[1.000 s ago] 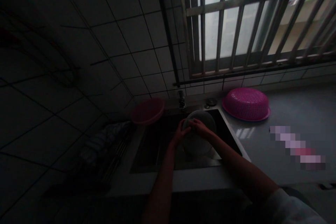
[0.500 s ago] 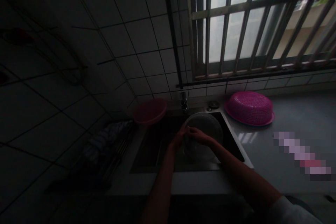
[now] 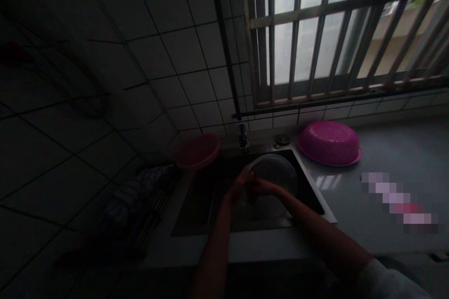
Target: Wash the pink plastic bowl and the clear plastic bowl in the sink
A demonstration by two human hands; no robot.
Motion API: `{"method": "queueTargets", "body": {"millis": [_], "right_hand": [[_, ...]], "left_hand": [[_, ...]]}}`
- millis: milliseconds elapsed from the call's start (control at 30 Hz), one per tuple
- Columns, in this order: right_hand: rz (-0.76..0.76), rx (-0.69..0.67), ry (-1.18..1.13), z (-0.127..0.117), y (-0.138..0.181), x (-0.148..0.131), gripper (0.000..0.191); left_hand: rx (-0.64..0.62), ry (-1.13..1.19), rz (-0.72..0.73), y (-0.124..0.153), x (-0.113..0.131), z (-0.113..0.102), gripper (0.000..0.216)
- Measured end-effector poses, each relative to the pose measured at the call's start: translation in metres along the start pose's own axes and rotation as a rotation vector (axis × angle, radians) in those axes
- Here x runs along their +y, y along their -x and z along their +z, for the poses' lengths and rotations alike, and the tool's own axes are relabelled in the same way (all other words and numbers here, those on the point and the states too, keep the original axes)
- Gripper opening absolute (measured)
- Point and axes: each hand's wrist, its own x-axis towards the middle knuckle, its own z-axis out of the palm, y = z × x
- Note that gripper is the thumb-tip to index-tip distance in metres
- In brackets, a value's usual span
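In a dark kitchen both my hands are down in the sink (image 3: 308,191). A pale round bowl (image 3: 277,177) stands tilted in the sink under the tap (image 3: 242,136). My left hand (image 3: 240,184) grips the bowl's near left rim. My right hand (image 3: 261,188) lies inside the bowl against its wall, fingers closed together; what they hold, if anything, is too dark to make out.
A pink basket (image 3: 329,142) lies upside down on the grey counter (image 3: 386,149) right of the sink. A pink basin (image 3: 198,151) sits at the sink's back left corner. Striped cloth (image 3: 136,191) and a rack lie left. A barred window (image 3: 333,32) is behind.
The bowl has tipped and turned between my hands, showing more of its inside. My right hand has slid lower inside it. The view has shifted slightly.
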Motion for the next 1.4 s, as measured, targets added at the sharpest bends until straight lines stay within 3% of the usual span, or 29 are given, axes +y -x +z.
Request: {"method": "queueTargets", "body": {"millis": [67,200,267,300,433,500,567,667,733,800,933,1033,1167,1333,1400], "right_hand": [[-0.015,0.104,0.001,-0.008,-0.002,-0.007,0.036],[-0.06,0.567,-0.102,-0.037,-0.004,-0.035,0.044],[-0.059,0.636,-0.155,-0.041,-0.002,-0.041,0.046],[-0.067,0.584,-0.167,-0.039,-0.001,-0.04,0.045],[-0.046,0.149,-0.136,-0.015,0.002,-0.026,0.043],[-0.006,0.068,-0.143,-0.006,0.001,-0.02,0.043],[-0.005,0.153,-0.177,-0.006,-0.002,-0.019,0.045],[-0.044,0.429,-0.23,-0.018,-0.006,-0.027,0.049],[-0.057,0.499,-0.228,-0.025,-0.004,-0.033,0.05],[-0.067,0.387,-0.192,-0.027,0.0,-0.036,0.049],[-0.019,-0.059,-0.109,-0.014,0.008,-0.028,0.049],[0.001,-0.154,-0.067,-0.001,0.007,-0.018,0.048],[-0.017,0.008,-0.13,-0.005,0.001,-0.016,0.042],[-0.024,0.55,-0.214,-0.037,-0.006,-0.029,0.048],[-0.039,0.61,-0.179,-0.041,-0.005,-0.03,0.049]], "left_hand": [[0.001,0.019,-0.021,0.0,0.0,0.001,0.076],[-0.025,0.155,-0.142,0.001,-0.001,0.003,0.079],[-0.036,0.137,-0.162,0.002,0.0,0.002,0.08],[-0.032,0.106,-0.151,0.002,0.0,0.002,0.081],[0.021,0.046,-0.101,0.002,-0.001,0.0,0.087],[0.056,0.028,-0.08,0.002,-0.003,0.001,0.087],[0.067,-0.005,-0.049,0.001,-0.004,0.002,0.087],[0.004,-0.023,-0.067,0.001,-0.004,0.002,0.088],[-0.026,-0.047,-0.112,0.002,-0.004,0.0,0.09],[-0.005,-0.059,-0.158,0.002,-0.004,-0.004,0.09],[0.085,-0.001,-0.195,0.0,-0.009,-0.011,0.092],[0.104,-0.019,-0.157,-0.003,-0.015,-0.012,0.09],[0.071,0.0,-0.135,-0.007,-0.017,-0.008,0.071],[0.053,-0.037,-0.098,-0.007,-0.012,-0.006,0.074],[0.039,-0.068,-0.077,-0.006,-0.01,-0.004,0.075]]}}
